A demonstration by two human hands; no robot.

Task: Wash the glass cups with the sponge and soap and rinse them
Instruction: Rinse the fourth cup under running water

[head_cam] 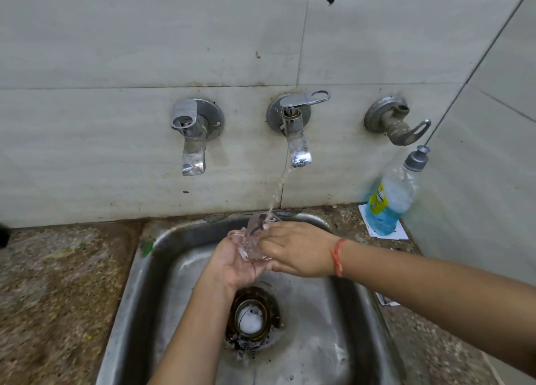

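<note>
Glass cup (255,241) is tilted over the sink (136,268), under water running from the middle tap (297,141). Left hand (232,265) cradles its base from below, grip curled round the cup. Right hand (295,248) grip wraps the cup's side. Blue soap bottle (391,199) stands on the tabletop (58,283), right of the sink.

a glass cup (255,239) is held over the sink (136,268), under the middle tap (295,135), with the left hand (232,265) at its 7 o'clock and the right hand (295,251) at 3 o'clock. a soap bottle (388,199) is stood on the surface (58,283) at the sink's 2 o'clock.
</note>
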